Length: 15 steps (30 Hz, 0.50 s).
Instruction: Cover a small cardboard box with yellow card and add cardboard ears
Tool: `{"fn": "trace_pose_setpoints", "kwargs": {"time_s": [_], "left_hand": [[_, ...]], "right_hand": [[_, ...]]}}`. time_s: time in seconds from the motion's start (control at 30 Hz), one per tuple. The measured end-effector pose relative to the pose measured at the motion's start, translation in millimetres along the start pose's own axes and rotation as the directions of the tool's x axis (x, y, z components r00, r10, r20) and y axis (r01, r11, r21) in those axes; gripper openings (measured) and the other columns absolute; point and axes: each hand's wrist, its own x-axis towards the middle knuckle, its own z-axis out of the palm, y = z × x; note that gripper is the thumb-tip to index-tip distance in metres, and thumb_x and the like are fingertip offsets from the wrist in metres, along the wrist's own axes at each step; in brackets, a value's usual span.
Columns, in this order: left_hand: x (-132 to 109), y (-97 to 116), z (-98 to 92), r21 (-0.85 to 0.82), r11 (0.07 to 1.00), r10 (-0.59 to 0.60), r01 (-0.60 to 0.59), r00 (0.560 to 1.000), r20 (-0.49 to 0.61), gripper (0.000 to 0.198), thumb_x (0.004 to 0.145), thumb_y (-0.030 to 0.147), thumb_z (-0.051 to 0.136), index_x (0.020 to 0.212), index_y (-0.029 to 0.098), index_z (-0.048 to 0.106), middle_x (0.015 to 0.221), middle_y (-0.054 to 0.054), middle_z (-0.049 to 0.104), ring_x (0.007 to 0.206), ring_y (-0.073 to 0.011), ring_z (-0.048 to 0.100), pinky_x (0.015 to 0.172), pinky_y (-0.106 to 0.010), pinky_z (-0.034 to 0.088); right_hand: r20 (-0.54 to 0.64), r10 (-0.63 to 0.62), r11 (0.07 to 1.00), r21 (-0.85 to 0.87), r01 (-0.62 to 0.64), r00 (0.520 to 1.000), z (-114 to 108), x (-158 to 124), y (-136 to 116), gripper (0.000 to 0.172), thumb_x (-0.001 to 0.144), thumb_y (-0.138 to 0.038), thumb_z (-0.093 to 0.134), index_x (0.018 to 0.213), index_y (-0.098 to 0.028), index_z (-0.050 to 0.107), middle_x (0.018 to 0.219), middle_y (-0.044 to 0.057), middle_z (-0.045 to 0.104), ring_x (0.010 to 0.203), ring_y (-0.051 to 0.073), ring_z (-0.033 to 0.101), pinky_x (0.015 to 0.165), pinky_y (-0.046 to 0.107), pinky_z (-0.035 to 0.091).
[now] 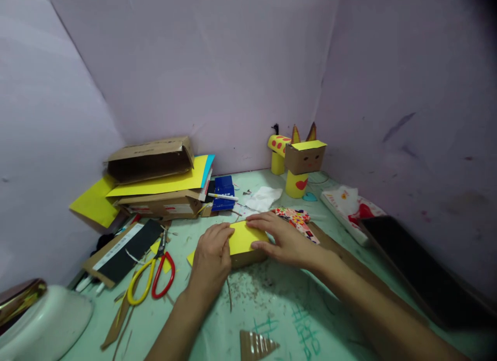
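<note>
A small cardboard box (248, 259) lies on the table in front of me, with a sheet of yellow paper (244, 237) across its top. At its left end, my left hand (213, 255) is closed around the paper and box, fingers bent over the top. A yellow corner sticks out to the left of that hand. My right hand (277, 238) rests on the right part of the paper, fingers stretched toward the far edge and thumb apart on the surface. The box's far side is hidden.
Scissors (153, 278) with yellow and red handles lie left. Cardboard boxes (155, 159) and coloured paper stand behind. A cardboard animal (305, 159) with a yellow body stands at the back. A dark tablet-like slab (419, 268) and white tray (361, 239) sit right; a cardboard triangle (256, 345) lies near.
</note>
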Motion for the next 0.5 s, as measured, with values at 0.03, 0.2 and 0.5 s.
{"fn": "trace_pose_setpoints", "kwargs": {"time_s": [0.03, 0.2, 0.5], "left_hand": [[0.4, 0.6, -1.3, 0.001, 1.0, 0.001, -0.001, 1.0, 0.007, 0.028, 0.084, 0.009, 0.04, 0.098, 0.013, 0.063, 0.107, -0.012, 0.066, 0.103, -0.0231, 0.057, 0.09, -0.045, 0.046], [3.3, 5.9, -9.5, 0.01, 1.0, 0.013, -0.014, 0.996, 0.084, 0.023, 0.085, 0.02, 0.045, 0.099, 0.013, 0.063, 0.108, -0.013, 0.065, 0.104, -0.0247, 0.055, 0.09, -0.046, 0.044], [1.5, 7.6, -8.8, 0.089, 0.993, 0.063, -0.073, 0.993, 0.104, 0.024, 0.087, 0.025, 0.046, 0.103, 0.014, 0.059, 0.111, -0.012, 0.062, 0.109, -0.0247, 0.052, 0.093, -0.046, 0.041]], "right_hand": [[0.018, -0.003, 1.0, 0.013, 0.003, 1.0, -1.7, -0.3, 1.2, 0.038, 0.081, -0.027, 0.061, 0.116, -0.015, 0.058, 0.123, 0.015, 0.058, 0.116, 0.025, 0.05, 0.1, 0.045, 0.04], [0.004, -0.01, 0.997, 0.076, 0.01, 1.0, -6.1, -2.3, 7.3, 0.033, 0.083, -0.025, 0.058, 0.115, -0.017, 0.06, 0.123, 0.013, 0.059, 0.115, 0.022, 0.052, 0.099, 0.045, 0.041], [0.026, -0.058, 0.997, 0.045, 0.056, 0.998, -10.3, -4.2, 9.4, 0.029, 0.071, -0.027, 0.073, 0.099, -0.02, 0.069, 0.123, 0.012, 0.06, 0.113, 0.024, 0.054, 0.096, 0.044, 0.043]]}}
